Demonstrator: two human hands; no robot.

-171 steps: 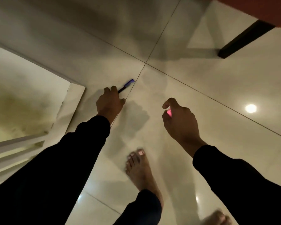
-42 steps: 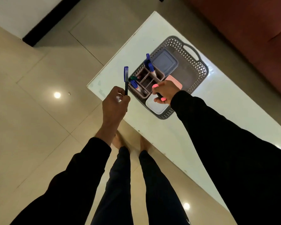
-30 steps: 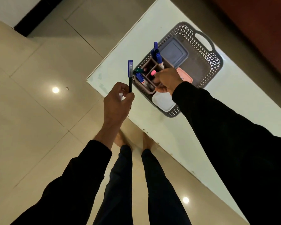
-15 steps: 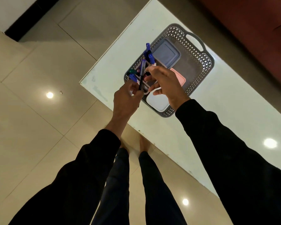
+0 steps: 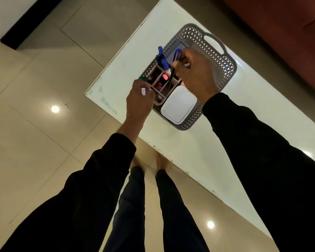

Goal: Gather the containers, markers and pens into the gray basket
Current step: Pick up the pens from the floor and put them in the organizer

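The gray basket (image 5: 225, 68) stands on the white table (image 5: 253, 124). In it are a pink divided organizer (image 5: 157, 88) with several markers (image 5: 163, 63), a white lidded container (image 5: 178, 104) and a gray lidded container (image 5: 172, 54), mostly hidden. My right hand (image 5: 195, 74) pinches a blue-capped pen (image 5: 176, 53), whose tip points down into the organizer. My left hand (image 5: 139, 100) sits with curled fingers at the organizer's near-left corner, over the basket's rim. What its fingers hold is hidden.
The table's corner (image 5: 86, 93) lies just left of the basket. Beige floor tiles (image 5: 44, 142) spread to the left. A dark red sofa (image 5: 289, 24) runs along the table's far side. My legs and bare feet (image 5: 144, 166) stand against the table's near edge.
The blue-capped pen passed from my left hand to my right hand, which now lowers it into the organizer. The pink highlighter went into the organizer. My left hand dropped to the organizer's corner.
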